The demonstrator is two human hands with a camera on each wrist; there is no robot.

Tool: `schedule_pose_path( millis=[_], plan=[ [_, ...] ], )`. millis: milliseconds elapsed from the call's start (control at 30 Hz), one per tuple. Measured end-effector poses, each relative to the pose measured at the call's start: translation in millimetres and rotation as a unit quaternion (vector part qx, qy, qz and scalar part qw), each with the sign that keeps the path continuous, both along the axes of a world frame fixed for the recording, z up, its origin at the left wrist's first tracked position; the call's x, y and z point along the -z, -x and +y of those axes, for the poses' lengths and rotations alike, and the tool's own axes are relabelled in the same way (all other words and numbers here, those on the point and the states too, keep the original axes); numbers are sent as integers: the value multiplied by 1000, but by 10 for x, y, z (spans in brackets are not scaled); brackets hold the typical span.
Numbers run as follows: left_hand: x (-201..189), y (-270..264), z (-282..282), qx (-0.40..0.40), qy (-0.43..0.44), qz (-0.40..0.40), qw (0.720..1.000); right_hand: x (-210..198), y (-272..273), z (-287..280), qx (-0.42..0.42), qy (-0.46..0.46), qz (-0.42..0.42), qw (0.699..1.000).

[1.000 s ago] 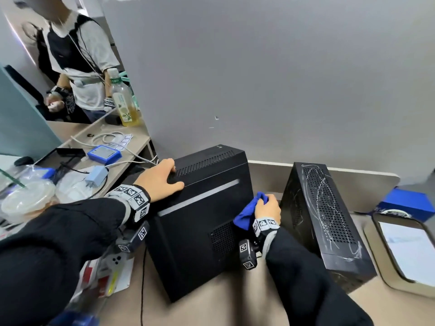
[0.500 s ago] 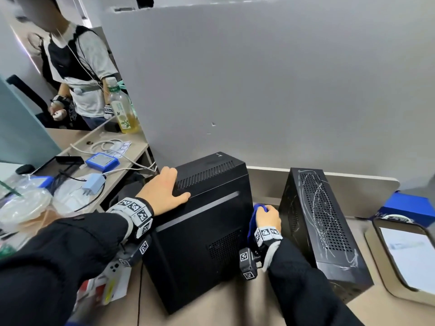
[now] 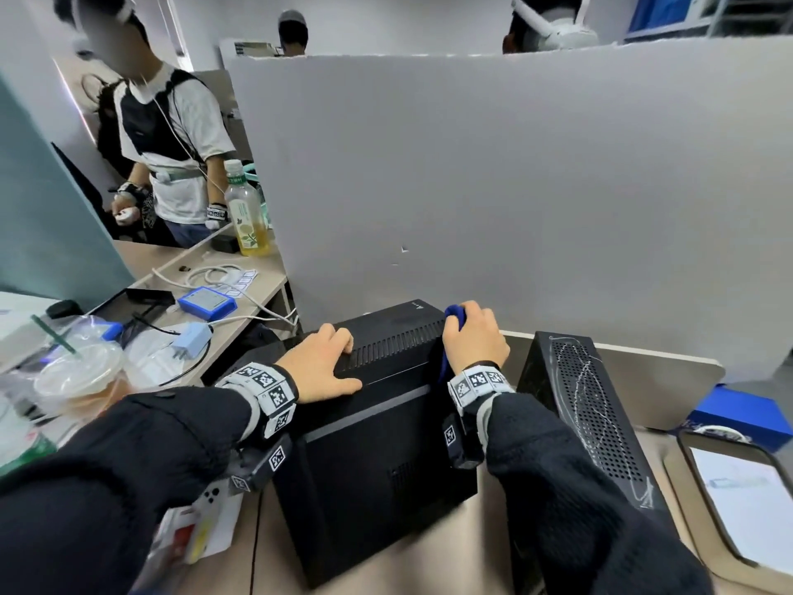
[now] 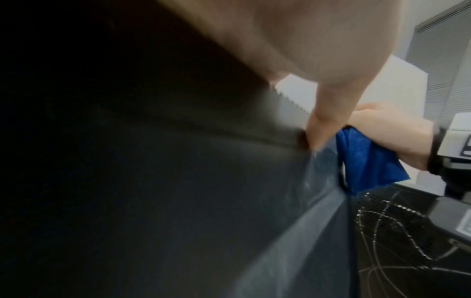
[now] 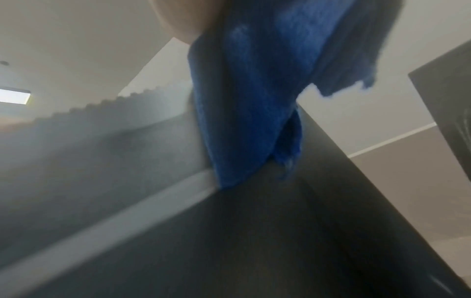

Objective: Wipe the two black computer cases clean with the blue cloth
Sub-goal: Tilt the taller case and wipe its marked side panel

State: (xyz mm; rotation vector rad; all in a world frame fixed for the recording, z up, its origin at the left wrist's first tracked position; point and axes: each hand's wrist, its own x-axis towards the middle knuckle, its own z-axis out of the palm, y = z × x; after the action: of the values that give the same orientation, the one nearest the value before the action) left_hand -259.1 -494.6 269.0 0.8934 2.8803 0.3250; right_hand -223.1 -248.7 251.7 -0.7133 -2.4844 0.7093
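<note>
Standing on beige desk [image 3: 386, 577]: black case [image 3: 377, 465], grey partition [image 3: 472, 186] behind.

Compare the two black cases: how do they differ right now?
The left case looks clean; the right case carries white scribbles. Both hands are on the left case: left hand flat on top, right hand holding the blue cloth. The right case is untouched. Both stand on the desk.

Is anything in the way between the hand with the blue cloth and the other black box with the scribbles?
Nothing visible. The right hand holds the blue cloth at the left case's top right edge; only an open gap separates it from the scribbled case.
</note>
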Motion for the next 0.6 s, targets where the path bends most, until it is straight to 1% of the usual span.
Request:
schedule_pose_path(
  millis=[100, 200, 300, 400, 500, 600],
  plan=[
    [-113, -42, -59, 35, 60, -7, 998, -64, -37, 55, 6, -7, -22, 1000],
    [-137, -99, -48, 56, 97, 0, 994, -18, -158, 50, 0, -23, -15, 1000],
    [-171, -139, -51, 92, 138, -29, 986, 17, -271, 48, 10, -41, -15, 999],
    [-230, -183, -73, 125, 153, -46, 979, 58, -375, 96, 25, -55, -25, 998],
    [-223, -271, -86, 152, 173, -14, 973, 71, -464, 110, 30, -63, -41, 997],
    [-181, -344, -109, 167, 167, 14, 972, -33, -482, 77, 25, -83, -79, 993]
  ],
)
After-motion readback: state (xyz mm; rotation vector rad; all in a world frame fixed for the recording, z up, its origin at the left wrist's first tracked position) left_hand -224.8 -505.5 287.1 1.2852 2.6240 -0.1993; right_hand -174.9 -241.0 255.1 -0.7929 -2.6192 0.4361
